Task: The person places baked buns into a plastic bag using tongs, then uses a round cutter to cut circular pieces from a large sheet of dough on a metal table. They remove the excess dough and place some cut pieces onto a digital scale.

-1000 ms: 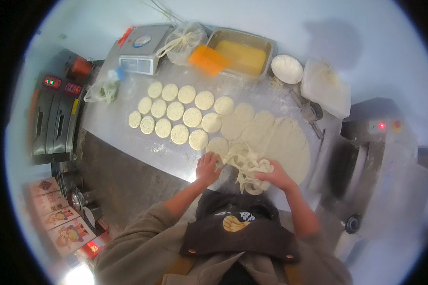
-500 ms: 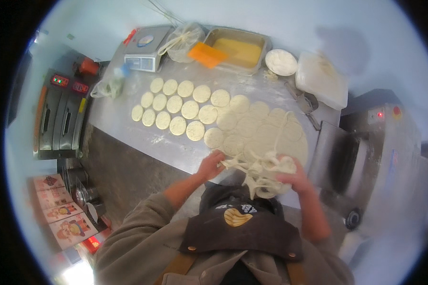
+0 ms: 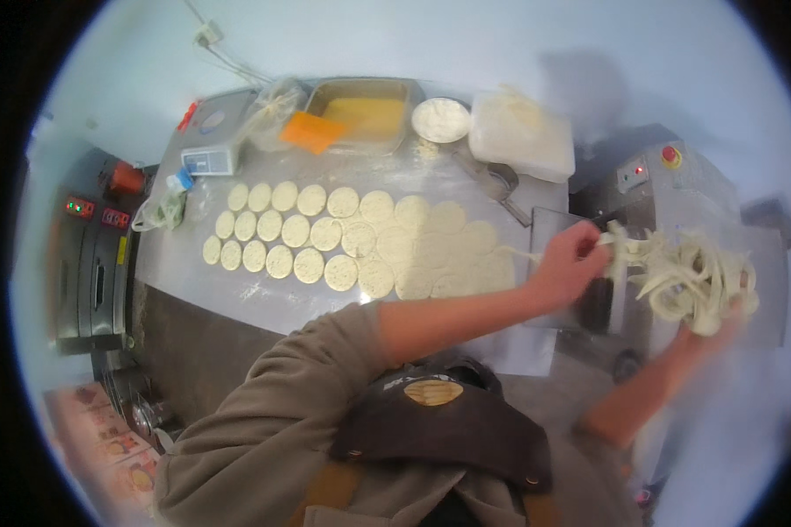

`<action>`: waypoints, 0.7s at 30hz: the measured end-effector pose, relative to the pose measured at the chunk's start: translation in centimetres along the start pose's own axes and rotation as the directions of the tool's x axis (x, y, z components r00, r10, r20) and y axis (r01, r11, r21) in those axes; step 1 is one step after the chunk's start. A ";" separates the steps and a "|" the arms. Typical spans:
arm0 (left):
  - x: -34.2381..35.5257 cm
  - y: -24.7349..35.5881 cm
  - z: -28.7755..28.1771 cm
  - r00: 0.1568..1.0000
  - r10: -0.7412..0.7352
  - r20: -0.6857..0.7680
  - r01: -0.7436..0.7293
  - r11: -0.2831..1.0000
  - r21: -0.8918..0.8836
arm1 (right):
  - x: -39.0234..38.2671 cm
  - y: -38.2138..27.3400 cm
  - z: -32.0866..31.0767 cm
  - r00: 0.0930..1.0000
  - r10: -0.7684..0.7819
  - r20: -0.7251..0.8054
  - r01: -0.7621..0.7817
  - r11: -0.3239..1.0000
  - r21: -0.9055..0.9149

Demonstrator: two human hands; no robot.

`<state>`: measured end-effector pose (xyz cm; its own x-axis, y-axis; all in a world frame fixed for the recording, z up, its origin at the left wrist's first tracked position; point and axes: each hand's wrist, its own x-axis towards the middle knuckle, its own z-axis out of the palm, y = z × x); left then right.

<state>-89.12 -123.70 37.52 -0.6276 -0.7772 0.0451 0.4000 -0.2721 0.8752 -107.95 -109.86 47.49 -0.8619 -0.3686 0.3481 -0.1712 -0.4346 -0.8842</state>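
A tangled heap of pale dough scraps (image 3: 696, 274) is up off the table at the right, in front of a grey machine. My right hand (image 3: 716, 327) is beneath the heap and grips it, its fingers partly hidden and blurred. My left hand (image 3: 573, 263), crossed over to the right, is closed on the near end of the scraps. A thin dough strand trails from beside that hand toward the table (image 3: 171, 255). Several flat dough rounds (image 3: 310, 265) lie in rows on the table, those at the right close together.
Along the back stand a scale (image 3: 209, 161), a plastic bag (image 3: 274, 110), an orange card-like piece (image 3: 315, 133), a tray (image 3: 410, 132) with yellow contents, a white bowl (image 3: 440, 120) and a white block-shaped container (image 3: 523, 140). The machine (image 3: 707, 189) stands right, an oven (image 3: 97, 281) left.
Both hands have carried the dough scraps from the table's near edge to the right, toward the machine. My left arm now reaches across my front. The view has turned right.
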 end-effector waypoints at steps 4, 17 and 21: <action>4.9 -1.7 5.2 0.977 0.123 0.172 -0.140 0.986 0.094 | 1.5 2.9 0.8 0.999 -0.008 -0.034 0.004 0.994 -0.111; -9.5 -13.9 -25.9 0.957 -0.232 -0.174 0.268 0.482 0.834 | -14.3 27.0 -5.2 0.911 0.340 0.234 0.203 0.125 -0.971; -16.1 -9.9 -35.1 0.802 0.058 -0.595 0.541 0.350 0.764 | -17.1 29.4 0.8 0.853 0.242 0.463 0.361 0.367 -0.857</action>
<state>-59.54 -128.42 11.25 -0.0829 -0.9765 -0.1991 -0.7102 -0.0822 0.6992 -97.87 -116.98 15.81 -0.5556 -0.7999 0.2268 -0.7832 0.4120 -0.4657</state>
